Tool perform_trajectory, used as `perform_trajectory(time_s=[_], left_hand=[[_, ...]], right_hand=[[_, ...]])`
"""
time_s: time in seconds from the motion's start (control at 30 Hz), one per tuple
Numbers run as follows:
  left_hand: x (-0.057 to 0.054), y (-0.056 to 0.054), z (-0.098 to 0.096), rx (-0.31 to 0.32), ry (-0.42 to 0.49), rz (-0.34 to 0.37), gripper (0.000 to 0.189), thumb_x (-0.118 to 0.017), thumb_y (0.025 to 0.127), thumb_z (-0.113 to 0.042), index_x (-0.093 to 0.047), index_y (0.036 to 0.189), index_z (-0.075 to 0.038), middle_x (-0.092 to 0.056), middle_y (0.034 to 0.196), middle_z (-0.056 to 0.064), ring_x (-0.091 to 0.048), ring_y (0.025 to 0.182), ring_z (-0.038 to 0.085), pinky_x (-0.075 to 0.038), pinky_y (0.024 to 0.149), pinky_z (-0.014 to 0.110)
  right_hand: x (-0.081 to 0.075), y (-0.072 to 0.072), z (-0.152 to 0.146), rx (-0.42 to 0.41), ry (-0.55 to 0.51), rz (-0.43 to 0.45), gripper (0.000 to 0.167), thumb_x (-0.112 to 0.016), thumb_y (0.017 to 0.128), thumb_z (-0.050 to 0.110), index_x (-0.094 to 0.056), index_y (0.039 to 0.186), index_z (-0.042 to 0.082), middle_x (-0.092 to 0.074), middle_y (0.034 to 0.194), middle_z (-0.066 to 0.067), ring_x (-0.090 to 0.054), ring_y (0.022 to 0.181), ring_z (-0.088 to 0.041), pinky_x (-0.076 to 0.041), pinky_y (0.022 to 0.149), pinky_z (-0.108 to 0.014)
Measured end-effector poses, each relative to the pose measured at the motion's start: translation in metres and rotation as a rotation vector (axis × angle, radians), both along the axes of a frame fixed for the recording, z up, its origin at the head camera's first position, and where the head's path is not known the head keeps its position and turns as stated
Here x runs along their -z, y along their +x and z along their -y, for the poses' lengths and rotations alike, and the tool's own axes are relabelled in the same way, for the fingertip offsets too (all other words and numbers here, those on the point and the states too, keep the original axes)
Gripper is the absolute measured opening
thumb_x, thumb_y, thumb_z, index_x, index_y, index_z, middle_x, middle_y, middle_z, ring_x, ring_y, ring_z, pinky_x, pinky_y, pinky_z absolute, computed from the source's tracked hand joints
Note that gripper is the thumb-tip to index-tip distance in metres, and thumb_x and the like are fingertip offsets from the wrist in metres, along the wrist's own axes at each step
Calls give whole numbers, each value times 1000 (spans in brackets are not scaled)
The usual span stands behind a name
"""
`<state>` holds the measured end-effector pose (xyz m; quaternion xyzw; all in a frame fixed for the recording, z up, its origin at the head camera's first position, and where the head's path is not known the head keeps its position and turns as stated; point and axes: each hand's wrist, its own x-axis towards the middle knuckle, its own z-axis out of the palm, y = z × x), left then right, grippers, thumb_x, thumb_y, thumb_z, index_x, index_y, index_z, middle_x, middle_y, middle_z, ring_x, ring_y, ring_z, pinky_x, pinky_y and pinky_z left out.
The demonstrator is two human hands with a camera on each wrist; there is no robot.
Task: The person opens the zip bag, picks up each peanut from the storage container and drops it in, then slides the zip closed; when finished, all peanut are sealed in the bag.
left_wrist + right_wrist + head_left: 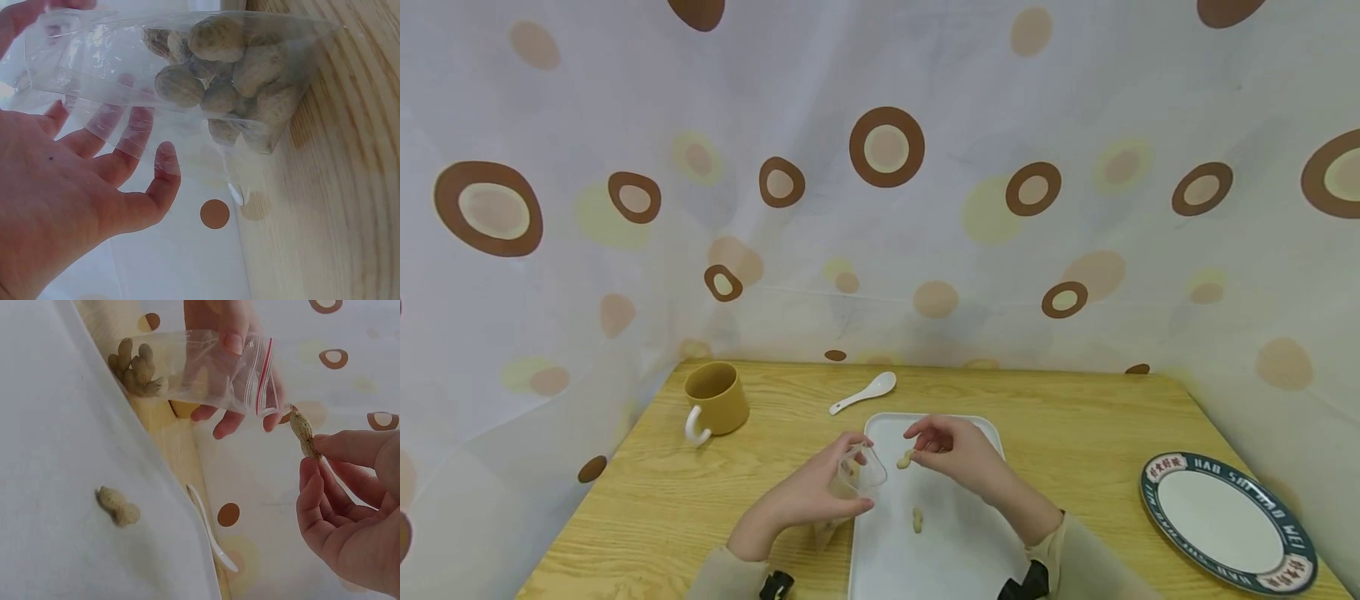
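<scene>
My left hand (808, 493) holds a clear zip bag (178, 359) near its open mouth, the thumb on one side and the fingers on the other. Several unshelled peanuts (219, 97) are gathered at the bag's bottom, by the wooden table. Between thumb and fingertips, my right hand (961, 457) pinches a single peanut (302, 432), close to the bag's red-striped mouth. This hand is above the far part of a white tray (947, 554). Another peanut (917, 520) lies on the tray, below the hands.
A white spoon (867, 392) lies on the table (1075, 417) beyond the tray. At the back left stands a yellow mug (724, 404) with a white handle. A plate with a dark patterned rim (1159, 510) lies at the right. Behind the table hangs a spotted cloth (977, 108).
</scene>
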<state>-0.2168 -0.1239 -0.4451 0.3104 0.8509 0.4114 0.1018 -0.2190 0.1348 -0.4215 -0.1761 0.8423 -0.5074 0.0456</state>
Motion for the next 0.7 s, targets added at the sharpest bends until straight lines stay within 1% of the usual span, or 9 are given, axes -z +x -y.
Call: perform_trajectory(time_s=[0.13, 0.27, 0.37, 0.53, 0.7], left_hand=[[-1, 1, -1, 13, 6, 0, 71, -78, 84, -29, -38, 140, -10, -59, 124, 16, -55, 118, 32, -45, 93, 43], [-1, 1, -2, 11, 5, 5, 71, -77, 84, -30, -38, 139, -11, -59, 124, 13, -56, 118, 30, -46, 93, 41], [-2, 1, -3, 6, 5, 4, 71, -78, 83, -30, -38, 139, -13, -59, 124, 10, -56, 118, 29, -45, 95, 42], [-3, 2, -5, 7, -2, 4, 73, -77, 84, -32, -37, 142, -13, -57, 128, 8, -55, 120, 26, -44, 98, 46], [-3, 2, -5, 8, 0, 13, 72, -77, 84, -31, -37, 141, -15, -58, 126, 13, -54, 119, 31, -44, 95, 43]], right_hand=[[-9, 1, 10, -23, -73, 10, 23, -74, 88, 11, -69, 109, 4, -67, 89, -8, -62, 79, -15, -51, 68, -22], [-14, 2, 21, -56, -106, 13, 25, -73, 88, 9, -68, 111, 1, -67, 91, -10, -61, 80, -15, -51, 68, -21], [-15, 3, 28, -79, -120, 11, 25, -72, 88, 6, -67, 111, -1, -67, 93, -11, -61, 81, -15, -51, 69, -21], [-14, 4, 36, -114, -133, 26, 22, -71, 88, 2, -68, 109, -1, -67, 94, -11, -62, 80, -14, -52, 69, -21], [-12, 4, 39, -119, -119, 50, 19, -68, 88, 0, -68, 107, 1, -67, 91, -8, -63, 79, -13, -53, 68, -22]])
